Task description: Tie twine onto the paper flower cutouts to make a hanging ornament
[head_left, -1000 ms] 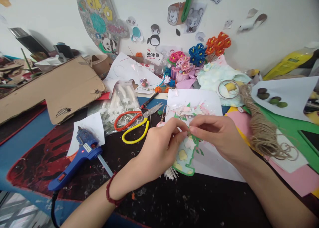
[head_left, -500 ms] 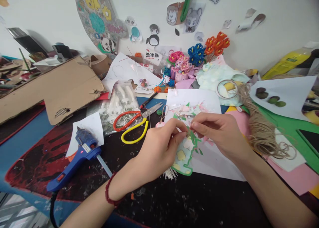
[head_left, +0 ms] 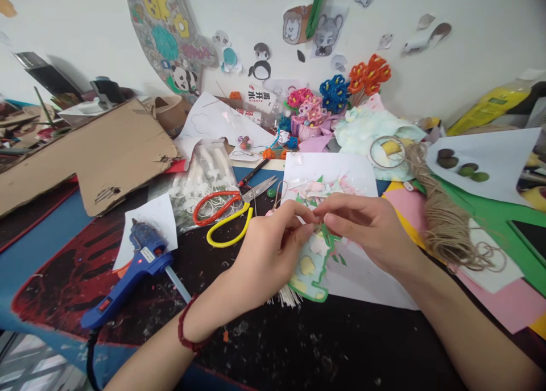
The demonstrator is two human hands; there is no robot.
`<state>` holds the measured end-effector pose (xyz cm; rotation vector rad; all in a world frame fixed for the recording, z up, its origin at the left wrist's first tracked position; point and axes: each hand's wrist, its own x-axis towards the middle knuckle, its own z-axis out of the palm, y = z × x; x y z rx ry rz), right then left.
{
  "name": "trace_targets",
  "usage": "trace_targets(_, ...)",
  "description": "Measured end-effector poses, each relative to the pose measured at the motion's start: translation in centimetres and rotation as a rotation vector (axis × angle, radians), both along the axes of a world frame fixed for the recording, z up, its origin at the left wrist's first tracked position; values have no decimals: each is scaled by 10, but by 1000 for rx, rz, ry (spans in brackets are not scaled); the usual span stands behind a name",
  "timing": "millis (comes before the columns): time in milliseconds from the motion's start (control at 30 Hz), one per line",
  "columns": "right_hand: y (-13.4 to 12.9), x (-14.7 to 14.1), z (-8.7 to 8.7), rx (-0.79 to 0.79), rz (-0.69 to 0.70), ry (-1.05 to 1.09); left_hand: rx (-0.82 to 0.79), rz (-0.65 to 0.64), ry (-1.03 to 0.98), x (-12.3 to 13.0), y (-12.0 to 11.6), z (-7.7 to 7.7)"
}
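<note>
My left hand [head_left: 275, 248], with a dark red band at the wrist, is pinched at the upper part of a green-edged craft piece [head_left: 307, 271]. My right hand [head_left: 367, 229] meets it from the right, thumb and forefinger pinched close to the left fingertips. What lies between the fingertips is too small to make out. The craft piece is pale blue-green with yellow patches, and a white tassel [head_left: 290, 297] shows below it. Under both hands lies a white sheet [head_left: 375, 283] with pink and green scraps [head_left: 322, 187] on it.
Scissors [head_left: 230, 209] with red and yellow handles and a blue glue gun [head_left: 140, 271] lie to the left, near a bag of white cords [head_left: 209, 175]. Twine [head_left: 447, 231] lies at the right. Cardboard [head_left: 106, 157] stands at the back left, yarn flowers [head_left: 309, 109] at the back.
Both hands have shifted slightly left, and their fingertips are closer together. The craft piece has moved a little to the left with them.
</note>
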<state>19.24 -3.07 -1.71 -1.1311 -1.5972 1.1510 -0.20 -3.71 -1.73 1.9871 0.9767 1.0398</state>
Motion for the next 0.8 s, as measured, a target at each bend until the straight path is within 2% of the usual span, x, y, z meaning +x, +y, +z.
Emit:
trace_targets(267, 1, 1, 1, 61, 22, 6, -59, -8, -16, 0, 0, 0)
trace_targets(800, 1, 2, -2, 84, 46, -94, -22, -16, 10, 0, 1, -2)
